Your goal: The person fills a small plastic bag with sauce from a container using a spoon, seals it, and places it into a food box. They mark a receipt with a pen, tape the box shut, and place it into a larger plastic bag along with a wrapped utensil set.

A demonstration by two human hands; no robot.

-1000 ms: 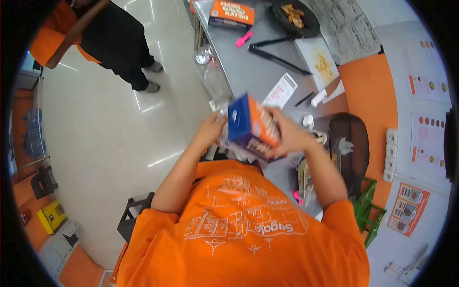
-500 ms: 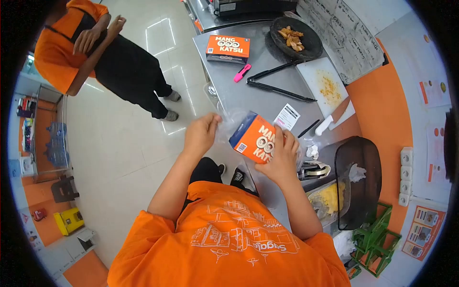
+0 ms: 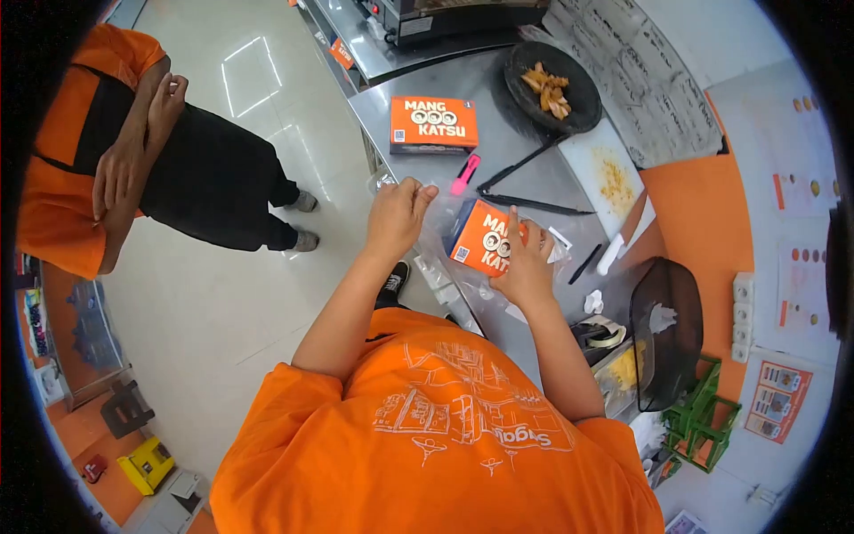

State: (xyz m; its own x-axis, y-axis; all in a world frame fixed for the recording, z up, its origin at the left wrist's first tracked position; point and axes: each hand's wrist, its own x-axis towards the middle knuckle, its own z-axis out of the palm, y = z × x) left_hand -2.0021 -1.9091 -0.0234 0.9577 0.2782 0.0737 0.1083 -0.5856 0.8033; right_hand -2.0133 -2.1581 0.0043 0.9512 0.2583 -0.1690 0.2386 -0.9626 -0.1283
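Observation:
An orange and dark-blue food box [image 3: 476,233] marked "MANG KATSU" sits inside a clear plastic bag [image 3: 433,238] above the steel counter's front edge. My right hand [image 3: 525,265] grips the box's right side through the bag, fingers over its top. On the other side, my left hand [image 3: 398,216] is closed in a pinch on the bag's left edge. Just beyond the bag lies a pink marker [image 3: 465,174]. A second orange box [image 3: 434,124], with the same lettering, stands on the counter farther back. Part of a white paper slip [image 3: 560,238] shows behind my right fingers.
Black tongs [image 3: 534,204], a cutting board [image 3: 594,169], a white-handled knife [image 3: 612,254] and a stone mortar [image 3: 587,93] with fried pieces occupy the counter. A black mesh basket [image 3: 667,356] is at right. Another person [image 3: 196,169] stands at left, arms crossed in front.
The view has shifted. The bagged box has come closer to the pink marker and now hides most of the paper slip. My left hand still pinches the bag; the other person's arms are lower.

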